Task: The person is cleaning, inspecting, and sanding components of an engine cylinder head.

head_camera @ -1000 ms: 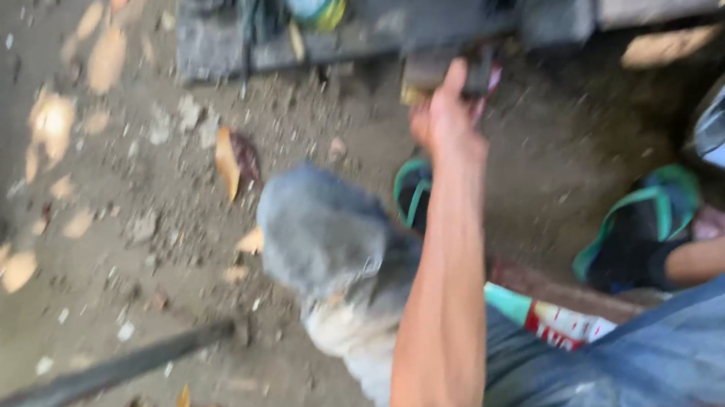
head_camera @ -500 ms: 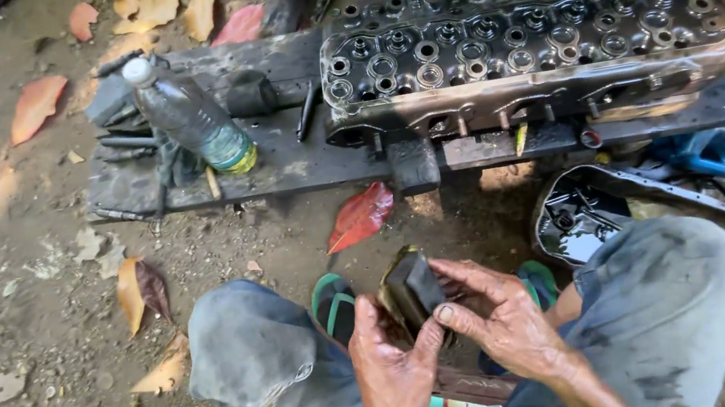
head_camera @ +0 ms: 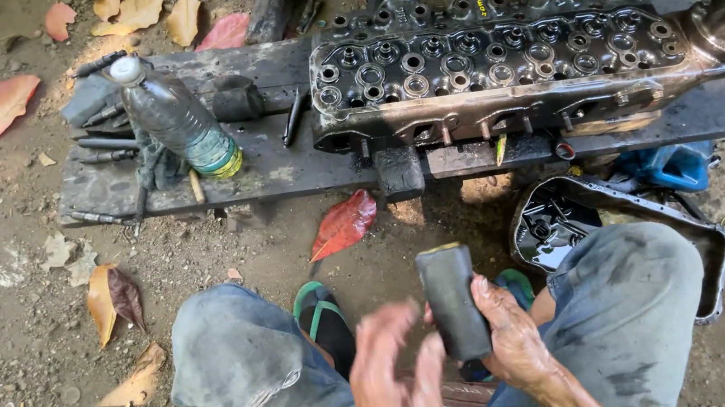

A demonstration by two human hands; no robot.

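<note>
The right hand (head_camera: 514, 336) closes its grip around a dark block (head_camera: 453, 302), held upright at 6 o'clock between the knees. The left hand (head_camera: 396, 377) hovers open and blurred just beside it, holding nothing. The cylinder head (head_camera: 493, 70) lies on the plank (head_camera: 286, 167) at 12 o'clock, a bottle (head_camera: 175, 116) at 10. The step in hand looks like readying the block; steadying it calls for both hands.

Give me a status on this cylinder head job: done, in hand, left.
Done: the cylinder head lies stripped on the dark plank, its round bores open, with small tools by the plastic bottle. In hand: the right hand grips a dark oily block; the left hand is blurred beside it. Left: the oil pan sits on the ground, unattached.
</note>
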